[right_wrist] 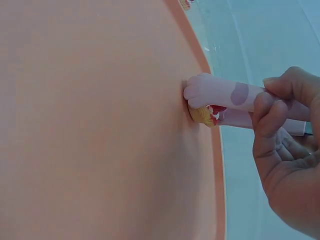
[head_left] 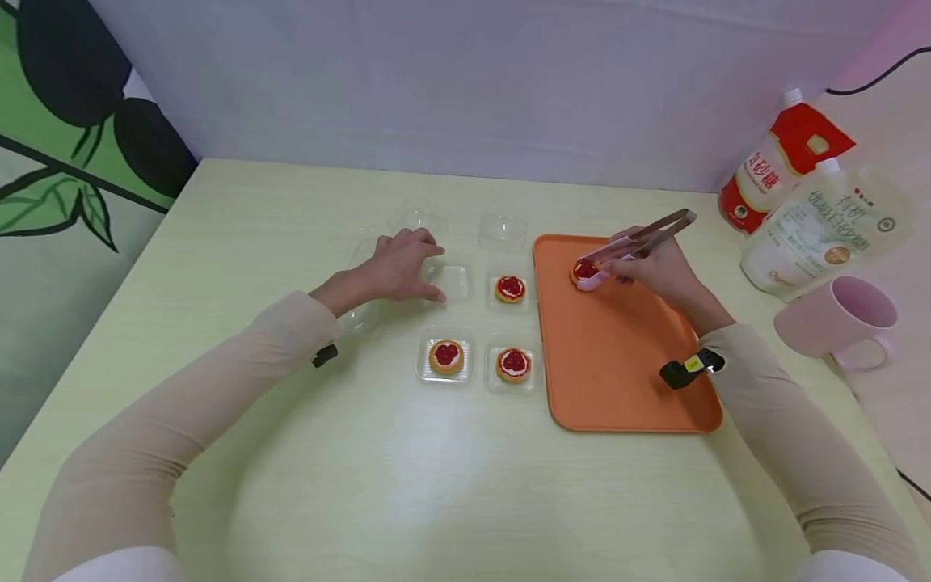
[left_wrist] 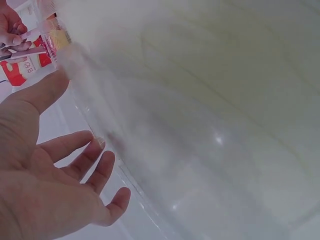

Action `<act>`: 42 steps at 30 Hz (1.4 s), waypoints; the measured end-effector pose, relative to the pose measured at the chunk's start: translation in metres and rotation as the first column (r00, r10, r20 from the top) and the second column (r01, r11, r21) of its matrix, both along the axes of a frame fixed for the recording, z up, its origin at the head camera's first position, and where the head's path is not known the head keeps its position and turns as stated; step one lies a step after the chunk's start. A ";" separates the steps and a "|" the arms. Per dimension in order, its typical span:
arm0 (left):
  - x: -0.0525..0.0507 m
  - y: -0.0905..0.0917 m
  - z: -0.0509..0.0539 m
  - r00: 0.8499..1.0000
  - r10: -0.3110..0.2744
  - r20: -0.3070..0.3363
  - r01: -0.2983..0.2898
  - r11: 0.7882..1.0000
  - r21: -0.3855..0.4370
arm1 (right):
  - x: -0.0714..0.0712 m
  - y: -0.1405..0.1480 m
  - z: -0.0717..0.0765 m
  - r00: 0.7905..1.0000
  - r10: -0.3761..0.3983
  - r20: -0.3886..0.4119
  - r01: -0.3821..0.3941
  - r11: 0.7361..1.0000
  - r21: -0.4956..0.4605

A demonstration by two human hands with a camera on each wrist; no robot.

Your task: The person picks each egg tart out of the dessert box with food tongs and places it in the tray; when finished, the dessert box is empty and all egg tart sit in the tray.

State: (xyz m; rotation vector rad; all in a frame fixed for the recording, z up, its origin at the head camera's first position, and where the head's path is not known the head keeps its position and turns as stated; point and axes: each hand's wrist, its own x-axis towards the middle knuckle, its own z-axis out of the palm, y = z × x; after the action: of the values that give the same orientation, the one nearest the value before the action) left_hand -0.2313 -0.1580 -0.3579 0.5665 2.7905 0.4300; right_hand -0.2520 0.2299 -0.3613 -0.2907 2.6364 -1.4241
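My right hand [head_left: 658,267] grips pink tongs [right_wrist: 240,95] with paw-shaped tips. Those tips stand either side of a small tart [right_wrist: 201,116] with red and white topping, at the far left part of the orange tray [head_left: 618,380]. My left hand [head_left: 398,267] is spread, thumb apart from the fingers, at the left side of a see-through plastic box [head_left: 452,283]. Whether its fingertips touch the box, I cannot tell. Three more tarts sit in clear boxes: one tart [head_left: 511,288] right of that box, another tart [head_left: 446,356] in front, and a third tart [head_left: 514,364] beside the tray.
Further clear plastic pieces, including one lid-like piece [head_left: 503,232], lie at the back and under my left forearm. Right of the tray stand a red pouch [head_left: 771,166], a white pouch [head_left: 807,230] and a pink mug [head_left: 822,319]. A wall rises behind the table [head_left: 407,485].
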 end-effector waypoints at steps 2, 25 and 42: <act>-0.001 0.001 0.001 1.000 0.001 0.009 -0.001 1.000 -0.011 | 0.001 0.000 0.000 1.000 -0.003 0.001 0.003 1.000 -0.002; -0.005 0.002 0.012 0.999 -0.038 -0.011 0.038 0.999 0.016 | 0.010 -0.011 0.028 0.997 -0.037 -0.070 0.030 0.995 -0.097; -0.015 0.068 -0.003 0.979 -0.196 -0.054 0.191 0.978 -0.084 | 0.013 -0.074 0.024 0.991 0.135 0.020 -0.131 0.982 -0.136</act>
State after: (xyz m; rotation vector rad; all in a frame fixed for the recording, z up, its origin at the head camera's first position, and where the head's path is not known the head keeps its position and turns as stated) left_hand -0.2464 -0.0904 -0.3610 0.8367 2.7609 0.2651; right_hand -0.2390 0.1563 -0.3374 -0.4475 2.4510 -1.5517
